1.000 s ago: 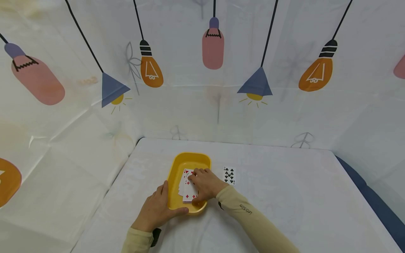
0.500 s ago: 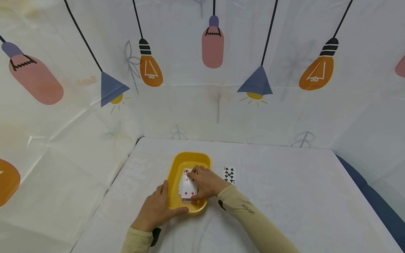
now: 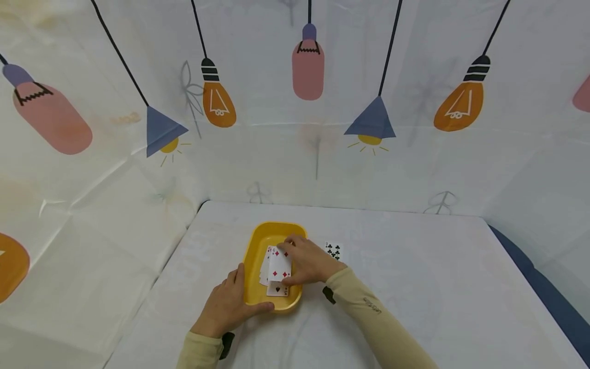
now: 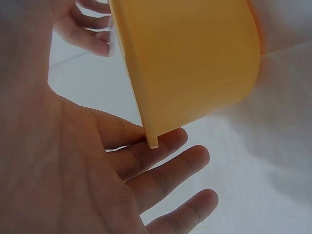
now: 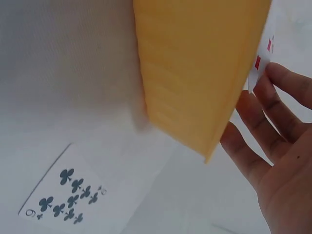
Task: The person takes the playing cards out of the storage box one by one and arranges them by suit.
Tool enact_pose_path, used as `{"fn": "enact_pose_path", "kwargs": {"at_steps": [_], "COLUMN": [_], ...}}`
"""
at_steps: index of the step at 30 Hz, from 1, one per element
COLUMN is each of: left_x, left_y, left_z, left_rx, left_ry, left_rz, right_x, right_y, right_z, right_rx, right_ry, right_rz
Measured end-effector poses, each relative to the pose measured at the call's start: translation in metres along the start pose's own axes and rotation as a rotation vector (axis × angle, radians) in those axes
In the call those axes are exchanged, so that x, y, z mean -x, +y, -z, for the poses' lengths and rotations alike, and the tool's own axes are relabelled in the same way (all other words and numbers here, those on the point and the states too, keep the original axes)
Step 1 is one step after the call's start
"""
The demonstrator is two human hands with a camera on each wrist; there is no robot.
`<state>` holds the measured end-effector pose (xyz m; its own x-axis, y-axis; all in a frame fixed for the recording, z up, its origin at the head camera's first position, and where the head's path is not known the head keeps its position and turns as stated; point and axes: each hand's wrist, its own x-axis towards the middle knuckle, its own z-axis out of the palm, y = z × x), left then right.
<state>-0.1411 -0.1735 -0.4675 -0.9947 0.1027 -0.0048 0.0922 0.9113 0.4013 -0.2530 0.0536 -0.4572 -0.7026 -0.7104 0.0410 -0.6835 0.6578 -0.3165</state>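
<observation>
My right hand point(image 3: 315, 260) pinches a playing card point(image 3: 279, 265) with red diamonds between thumb and fingers, above the yellow tray point(image 3: 255, 241). In the right wrist view, part of the diamond card point(image 5: 261, 58) shows beyond the tray's rim, at my fingertips. Under it in the tray lie more cards, among them a spade card point(image 3: 277, 290) and a partly covered card at the left. At the tray's near left corner, my left hand point(image 3: 230, 302) rests against the rim with extended fingers; its thumb lies along the front edge. The left wrist view shows those fingers point(image 4: 161, 183) touching the rim.
A nine of clubs point(image 3: 333, 250) lies face up on the white-covered table point(image 3: 405, 287), right of the tray and partly behind my right hand. Behind the table hangs a white sheet point(image 3: 272, 148) printed with lamps and bulbs.
The right hand has lifted the diamond card off the pile and moved it slightly away from me and to the right, uncovering the spade card. The left hand and tray stay put.
</observation>
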Motion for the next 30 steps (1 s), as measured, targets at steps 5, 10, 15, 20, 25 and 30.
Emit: {"fn": "enact_pose_path", "kwargs": {"at_steps": [5, 10, 15, 20, 25, 30], "left_x": [0.0, 0.0, 0.0, -0.001, -0.001, -0.001], "left_y": [0.0, 0.0, 0.0, 0.001, 0.001, 0.002], "left_z": [-0.002, -0.002, -0.002, -0.002, -0.001, -0.001], "left_rx": [-0.001, -0.001, -0.005, -0.012, -0.003, 0.006], "left_ry": [-0.001, -0.007, 0.004, -0.002, -0.017, -0.013], "left_rz": [0.015, 0.028, 0.019, 0.027, 0.05, 0.05], "right_x": [0.005, 0.01, 0.017, 0.026, 0.035, 0.042], "right_y": [0.006, 0.014, 0.024, 0.032, 0.041, 0.051], "right_z": [0.006, 0.012, 0.018, 0.026, 0.034, 0.04], "right_rx": [-0.054, -0.059, -0.058, -0.07, -0.047, -0.044], "right_ry": [0.024, 0.05, 0.086, 0.122, 0.153, 0.157], "right_rz": [-0.016, -0.035, -0.049, -0.045, -0.04, -0.062]}}
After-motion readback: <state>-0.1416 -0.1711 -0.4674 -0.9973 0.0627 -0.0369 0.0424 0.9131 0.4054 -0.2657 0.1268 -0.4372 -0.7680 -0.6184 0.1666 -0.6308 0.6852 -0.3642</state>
